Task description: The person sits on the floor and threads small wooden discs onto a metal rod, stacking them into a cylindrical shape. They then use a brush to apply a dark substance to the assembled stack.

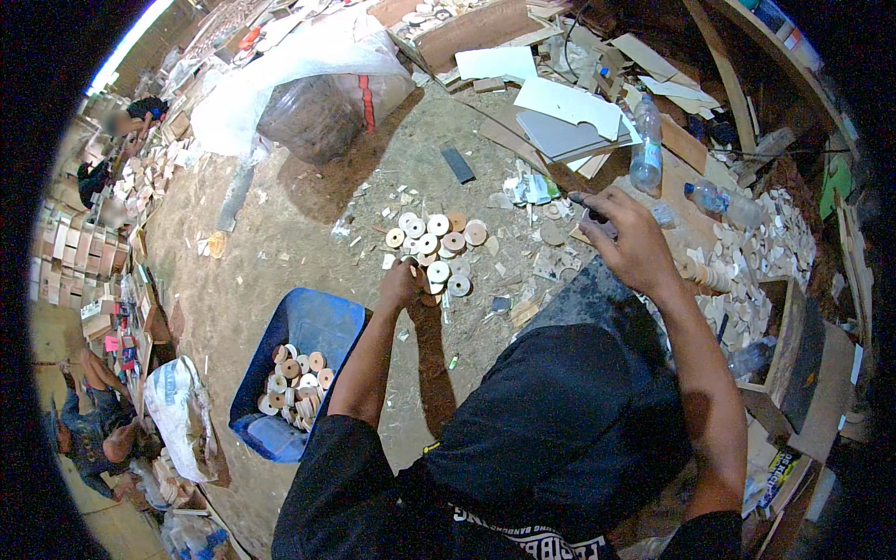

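Round wooden discs [439,225] with centre holes lie in a loose pile on the dusty ground ahead of me. My left hand [401,284] reaches down to the near left edge of this pile, its fingers closed and touching the discs; what they pinch is hidden. Raised to the right of the pile, my right hand [631,237] has its thumb and fingers curled around something small and partly dark that I cannot make out. A blue plastic bin [329,319], left of my left forearm, holds many more discs [301,383].
A large stuffed plastic sack [313,117] stands at the far left. White board offcuts [569,110] and plastic bottles [646,149] lie at the far right, above heaped wood scraps [761,266]. A white sack [182,415] and other people [98,425] are at the left.
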`<state>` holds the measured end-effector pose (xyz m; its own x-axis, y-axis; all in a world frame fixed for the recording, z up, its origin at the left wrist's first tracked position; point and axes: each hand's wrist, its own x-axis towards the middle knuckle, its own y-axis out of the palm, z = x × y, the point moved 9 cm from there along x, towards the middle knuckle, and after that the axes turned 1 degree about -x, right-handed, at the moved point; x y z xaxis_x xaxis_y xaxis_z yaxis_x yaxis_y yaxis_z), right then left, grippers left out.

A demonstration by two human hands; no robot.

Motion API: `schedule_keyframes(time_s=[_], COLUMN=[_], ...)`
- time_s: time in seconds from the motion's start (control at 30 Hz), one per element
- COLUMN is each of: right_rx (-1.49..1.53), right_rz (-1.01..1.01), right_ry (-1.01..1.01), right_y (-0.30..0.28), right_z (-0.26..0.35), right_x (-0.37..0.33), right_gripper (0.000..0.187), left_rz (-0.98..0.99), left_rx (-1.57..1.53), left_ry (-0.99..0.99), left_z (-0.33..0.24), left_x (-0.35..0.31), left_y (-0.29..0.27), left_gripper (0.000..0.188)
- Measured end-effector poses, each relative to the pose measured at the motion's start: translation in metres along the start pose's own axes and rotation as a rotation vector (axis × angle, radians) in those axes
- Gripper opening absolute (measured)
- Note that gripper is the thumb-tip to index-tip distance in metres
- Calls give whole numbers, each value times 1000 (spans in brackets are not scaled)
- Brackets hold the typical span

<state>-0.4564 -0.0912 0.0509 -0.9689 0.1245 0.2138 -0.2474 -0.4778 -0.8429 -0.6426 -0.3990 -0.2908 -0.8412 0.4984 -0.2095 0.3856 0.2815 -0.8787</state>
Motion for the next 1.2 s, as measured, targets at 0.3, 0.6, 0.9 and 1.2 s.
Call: schedule_keyframes(time_s=[0.3,0.6,0.9,1.2], right_rx=[20,20,34,50], right_rz=[23,58,55,41], right_ry=[14,-40,-65,-57], right_y=[6,7,0,-5], right_z=[0,0,10,8], right_x=[3,-3,-4,-9], right_gripper=[30,29,28,27], left_rz=[162,125,13,-6], left_rx=[210,135,96,41], left_ry=[249,207,193,179], left_z=[-88,-77,-55,-38], left_x=[6,4,-17,-30], left_y=[13,22,20,26], left_gripper=[48,38,33,36])
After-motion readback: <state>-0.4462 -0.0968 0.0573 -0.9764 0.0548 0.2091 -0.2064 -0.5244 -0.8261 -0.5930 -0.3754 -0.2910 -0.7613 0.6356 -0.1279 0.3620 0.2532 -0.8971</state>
